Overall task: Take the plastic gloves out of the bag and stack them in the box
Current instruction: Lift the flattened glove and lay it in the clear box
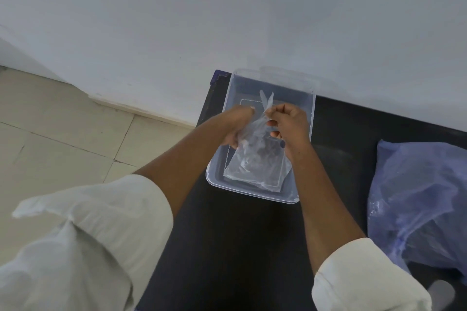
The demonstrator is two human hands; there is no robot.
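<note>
A clear plastic glove [255,156] is held over the open box [307,108], its finger tips pointing toward the far wall of the box and its cuff hanging down to the near end. The glove is pinched near its fingers by the right hand [290,121], whose fingers are curled shut on the film. The left hand [236,125] lies against the left side of the glove; its fingers are partly hidden behind the film, so it cannot be told whether they grip the glove or only steady it.

The step in hand is judged to be the laying of this glove flat in the box. It would be done well if the film were kept lightly taut between both hands, the cuff lowered first onto the floor of the box, and the fingers laid down last toward the far wall, so that no fold is trapped. Thin film of this kind is likely to cling and to lift again with the hand, so a slow release, with one hand pressing the glove down, is advisable.

The box is clear and rectangular, and is set at the far left corner of the dark table [227,247], close to the wall. Whether other gloves already lie beneath the held one cannot be told, since everything there is transparent. At the right edge of the table a crumpled bluish bag [417,197] is seen, well apart from the box; its contents cannot be made out.
</note>
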